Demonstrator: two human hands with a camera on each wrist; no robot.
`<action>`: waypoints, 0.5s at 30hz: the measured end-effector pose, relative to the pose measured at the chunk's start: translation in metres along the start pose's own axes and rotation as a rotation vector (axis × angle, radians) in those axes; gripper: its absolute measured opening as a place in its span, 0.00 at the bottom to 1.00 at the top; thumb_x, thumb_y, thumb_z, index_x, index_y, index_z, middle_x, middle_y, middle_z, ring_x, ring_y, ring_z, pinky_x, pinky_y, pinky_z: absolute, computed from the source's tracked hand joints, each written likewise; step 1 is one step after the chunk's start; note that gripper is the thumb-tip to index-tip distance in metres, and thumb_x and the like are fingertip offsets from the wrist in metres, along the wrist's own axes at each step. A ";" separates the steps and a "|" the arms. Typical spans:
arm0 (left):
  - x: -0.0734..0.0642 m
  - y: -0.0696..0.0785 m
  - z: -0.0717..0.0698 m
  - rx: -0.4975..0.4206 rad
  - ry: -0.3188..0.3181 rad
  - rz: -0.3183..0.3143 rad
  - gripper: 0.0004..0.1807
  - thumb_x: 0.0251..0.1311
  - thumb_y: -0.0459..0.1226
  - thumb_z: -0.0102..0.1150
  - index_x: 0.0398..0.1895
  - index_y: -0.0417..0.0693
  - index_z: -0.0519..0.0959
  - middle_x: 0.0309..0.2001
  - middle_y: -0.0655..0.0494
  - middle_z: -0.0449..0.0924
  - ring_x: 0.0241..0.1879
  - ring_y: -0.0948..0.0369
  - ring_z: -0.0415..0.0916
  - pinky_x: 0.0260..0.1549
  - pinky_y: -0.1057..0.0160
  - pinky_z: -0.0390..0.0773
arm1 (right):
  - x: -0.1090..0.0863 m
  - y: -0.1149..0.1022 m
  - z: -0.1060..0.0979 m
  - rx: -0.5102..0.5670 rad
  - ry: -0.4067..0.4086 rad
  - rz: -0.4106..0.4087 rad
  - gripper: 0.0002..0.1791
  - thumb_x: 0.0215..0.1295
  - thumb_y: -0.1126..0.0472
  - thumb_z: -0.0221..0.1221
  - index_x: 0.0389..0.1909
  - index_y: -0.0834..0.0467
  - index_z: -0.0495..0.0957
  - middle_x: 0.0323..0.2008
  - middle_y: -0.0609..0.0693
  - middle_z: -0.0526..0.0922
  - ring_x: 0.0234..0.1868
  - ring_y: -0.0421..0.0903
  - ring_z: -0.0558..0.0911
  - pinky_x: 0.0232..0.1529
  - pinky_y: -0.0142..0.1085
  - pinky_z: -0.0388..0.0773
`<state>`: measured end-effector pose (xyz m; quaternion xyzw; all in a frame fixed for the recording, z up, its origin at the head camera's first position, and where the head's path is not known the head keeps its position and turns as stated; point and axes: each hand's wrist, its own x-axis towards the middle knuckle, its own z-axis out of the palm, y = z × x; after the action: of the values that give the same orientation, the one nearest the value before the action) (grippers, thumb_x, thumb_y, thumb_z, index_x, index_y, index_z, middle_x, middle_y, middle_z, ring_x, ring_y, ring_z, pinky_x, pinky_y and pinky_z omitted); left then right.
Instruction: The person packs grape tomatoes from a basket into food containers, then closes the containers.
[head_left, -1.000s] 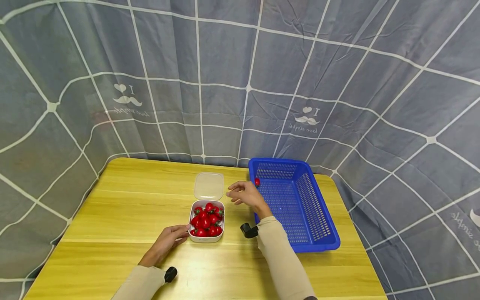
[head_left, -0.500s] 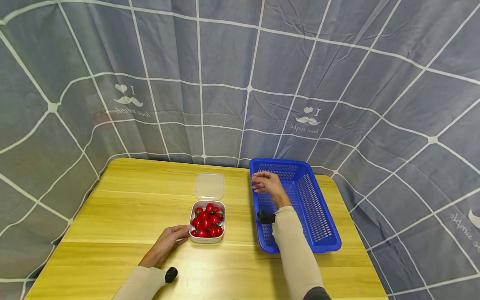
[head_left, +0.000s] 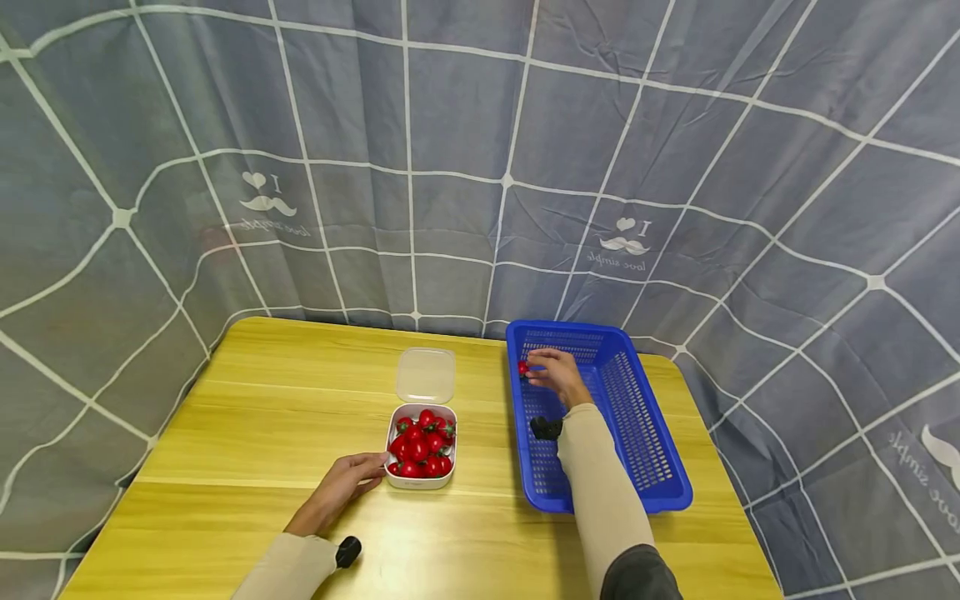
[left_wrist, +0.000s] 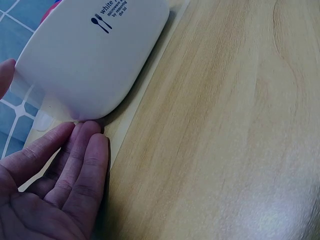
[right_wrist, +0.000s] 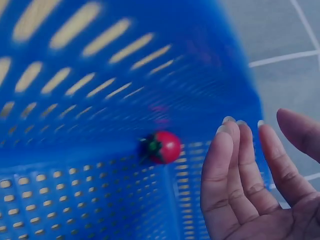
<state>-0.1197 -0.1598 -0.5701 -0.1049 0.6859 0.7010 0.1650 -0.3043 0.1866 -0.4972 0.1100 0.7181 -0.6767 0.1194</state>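
My left hand [head_left: 348, 487] rests at the near left corner of a white box [left_wrist: 90, 55] filled with red cherry tomatoes [head_left: 417, 450]. Its fingertips touch the lower wall with the fingers fairly straight, and the thumb tip is by the rim. Over the far left part of a blue plastic basket [head_left: 637, 400] is my right hand [head_left: 558, 375], fingers extended and apart from the thumb, nothing between them. A single cherry tomato [right_wrist: 166, 147] with a green calyx lies in the basket against the wall, just beside those fingers and apart from them in the right wrist view.
Behind the box lies a translucent lid [head_left: 426, 375] on the wooden table [head_left: 285, 400]. A grey checked curtain [head_left: 457, 208] hangs along the table's far edge and sides. The basket's raised walls stand around my right hand.
My right hand has moved right from beside the lid to over the basket, then slightly clear of the tomato. The left hand stays at the box. The head view has shifted slightly.
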 end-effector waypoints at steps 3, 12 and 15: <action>0.001 -0.001 0.001 -0.004 -0.001 0.001 0.30 0.68 0.44 0.55 0.58 0.23 0.70 0.58 0.37 0.72 0.53 0.53 0.74 0.58 0.56 0.75 | 0.006 0.005 -0.003 -0.025 -0.011 0.017 0.18 0.68 0.72 0.50 0.57 0.73 0.71 0.53 0.69 0.77 0.29 0.44 0.82 0.30 0.31 0.84; 0.000 0.000 0.001 -0.005 0.004 -0.007 0.30 0.68 0.44 0.55 0.58 0.22 0.69 0.58 0.36 0.72 0.54 0.51 0.73 0.59 0.55 0.74 | 0.084 0.077 -0.021 0.056 -0.029 0.054 0.27 0.58 0.80 0.44 0.55 0.58 0.77 0.49 0.61 0.79 0.33 0.50 0.83 0.36 0.43 0.86; -0.001 0.000 0.000 0.003 -0.018 0.005 0.32 0.68 0.45 0.54 0.59 0.21 0.68 0.59 0.34 0.71 0.54 0.52 0.73 0.59 0.56 0.74 | 0.133 0.122 -0.037 0.087 -0.063 0.029 0.31 0.52 0.81 0.48 0.56 0.57 0.76 0.50 0.57 0.76 0.33 0.53 0.83 0.34 0.45 0.86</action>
<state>-0.1194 -0.1595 -0.5694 -0.0965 0.6855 0.7014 0.1695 -0.3925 0.2302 -0.6527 0.1041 0.6822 -0.7086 0.1468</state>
